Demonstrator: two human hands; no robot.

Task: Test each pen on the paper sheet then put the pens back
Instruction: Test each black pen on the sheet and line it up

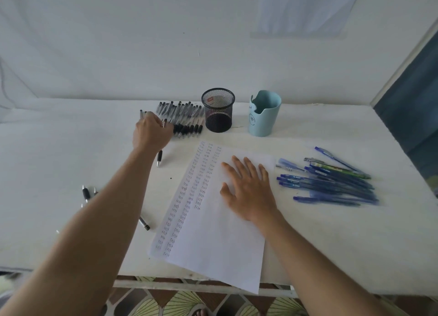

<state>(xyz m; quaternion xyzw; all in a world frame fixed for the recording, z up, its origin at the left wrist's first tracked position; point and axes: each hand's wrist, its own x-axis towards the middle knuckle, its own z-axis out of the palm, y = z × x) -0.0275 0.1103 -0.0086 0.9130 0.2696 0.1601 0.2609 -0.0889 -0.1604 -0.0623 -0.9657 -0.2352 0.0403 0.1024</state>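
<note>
Beside the black wire-mesh cup, your left hand grips a clear black-grip pen; your flat right hand pins the white paper sheet. A careless lift could scatter neighbouring pens.

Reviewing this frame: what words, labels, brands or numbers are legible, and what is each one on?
"test": handwritten over and over in three columns down the left part of the paper sheet; the upper rows are faint.
Blue pens: pale print on the barrels, too blurred to read.
Black pens: no print that can be read.
Blue cup: only a small drawn face, no words.
</note>
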